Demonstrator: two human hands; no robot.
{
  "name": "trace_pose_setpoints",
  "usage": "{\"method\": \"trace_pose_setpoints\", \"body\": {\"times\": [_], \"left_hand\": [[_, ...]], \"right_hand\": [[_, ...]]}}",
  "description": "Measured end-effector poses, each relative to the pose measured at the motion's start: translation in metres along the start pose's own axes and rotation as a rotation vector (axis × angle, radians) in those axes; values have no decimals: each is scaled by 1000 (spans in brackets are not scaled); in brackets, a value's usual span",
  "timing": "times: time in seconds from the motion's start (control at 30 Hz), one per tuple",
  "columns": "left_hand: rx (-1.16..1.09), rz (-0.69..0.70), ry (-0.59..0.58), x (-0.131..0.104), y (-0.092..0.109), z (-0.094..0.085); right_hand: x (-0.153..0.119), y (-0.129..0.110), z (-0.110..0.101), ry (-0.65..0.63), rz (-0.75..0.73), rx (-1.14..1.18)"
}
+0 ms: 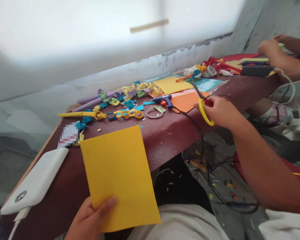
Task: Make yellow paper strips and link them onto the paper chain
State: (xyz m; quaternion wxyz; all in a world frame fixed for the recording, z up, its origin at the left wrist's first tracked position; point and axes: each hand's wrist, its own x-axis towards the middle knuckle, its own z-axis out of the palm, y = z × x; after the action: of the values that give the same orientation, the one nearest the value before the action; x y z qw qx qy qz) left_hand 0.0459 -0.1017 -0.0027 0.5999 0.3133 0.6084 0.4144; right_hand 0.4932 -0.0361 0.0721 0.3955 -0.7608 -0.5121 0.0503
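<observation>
A yellow paper sheet [120, 176] is held upright by its lower left part in my left hand [92, 216], thumb on the front. My right hand [219, 111] grips scissors [205, 113] with yellow and red handles, out over the table's front edge; the blades point away to the upper left, over an orange sheet [182, 101]. Left of the scissors lies a blue glue gun [166, 100] with a black cord. Paper chains [125, 114] and crumpled paper flowers [86, 120] lie farther left on the table.
A white power bank [37, 180] with a cable sits on the dark red table [162, 140] at the left. A tape ring [154, 112] lies near the middle. Another person's hands [272, 48] work at the far right beside a dark box [257, 70]. Cords and scraps cover the floor.
</observation>
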Motion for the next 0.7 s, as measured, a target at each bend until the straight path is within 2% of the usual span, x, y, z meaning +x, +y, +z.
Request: {"method": "trace_pose_setpoints", "body": {"times": [0.17, 0.23, 0.3, 0.37, 0.43, 0.47, 0.53, 0.57, 0.6, 0.63, 0.7], "left_hand": [[-134, 94, 4, 14, -3, 8], [-144, 56, -13, 17, -3, 5], [-147, 13, -27, 19, -3, 1], [-153, -12, -11, 20, -1, -2], [-151, -10, 30, 20, 2, -1], [-141, -11, 44, 18, 4, 1], [-116, 18, 44, 13, 10, 8], [-99, 37, 33, 9, 12, 12], [-75, 47, 21, 6, 15, 15], [-45, 53, 19, 3, 17, 16], [32, 36, 44, 0, 21, 12]], "right_hand": [[71, 17, -4, 41, -16, -329], [86, 15, -2, 64, -65, -381], [86, 5, 4, 123, -170, -405], [69, -12, 14, 167, -342, -399], [35, -34, 27, 141, -583, -360], [14, -46, 35, 97, -762, -330], [-27, -67, 50, 89, -1341, -209], [-45, -76, 56, 96, -1533, -158], [-59, -84, 61, 113, -1662, -87], [-70, -90, 65, 110, -1720, -34], [-80, -97, 70, 106, -1751, 27]]}}
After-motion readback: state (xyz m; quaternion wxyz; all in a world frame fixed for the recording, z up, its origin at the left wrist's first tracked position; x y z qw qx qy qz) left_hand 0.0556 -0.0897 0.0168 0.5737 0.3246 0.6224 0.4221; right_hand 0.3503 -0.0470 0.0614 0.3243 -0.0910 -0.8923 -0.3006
